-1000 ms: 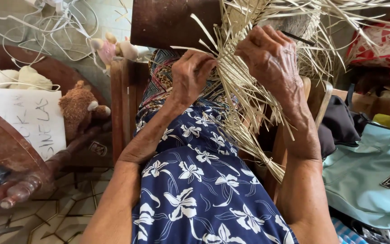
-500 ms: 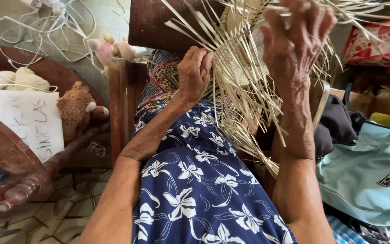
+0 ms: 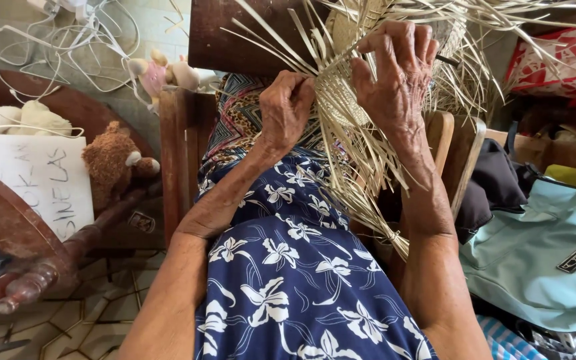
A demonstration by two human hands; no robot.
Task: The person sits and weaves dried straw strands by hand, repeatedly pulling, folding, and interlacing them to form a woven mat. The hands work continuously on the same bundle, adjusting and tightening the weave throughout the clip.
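Above the lap: both hands on straw weave [image 3: 341, 100].
Left hand [image 3: 287, 110] clamped on strands, right hand [image 3: 395, 80] pinching the edge (keep tension even).

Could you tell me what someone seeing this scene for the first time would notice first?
Top centre, the left hand and right hand grip a half-woven straw piece, its loose strands fanning outward. Below them lies a blue flowered dress. A brown teddy bear sits at left, a pale blue bag at right.
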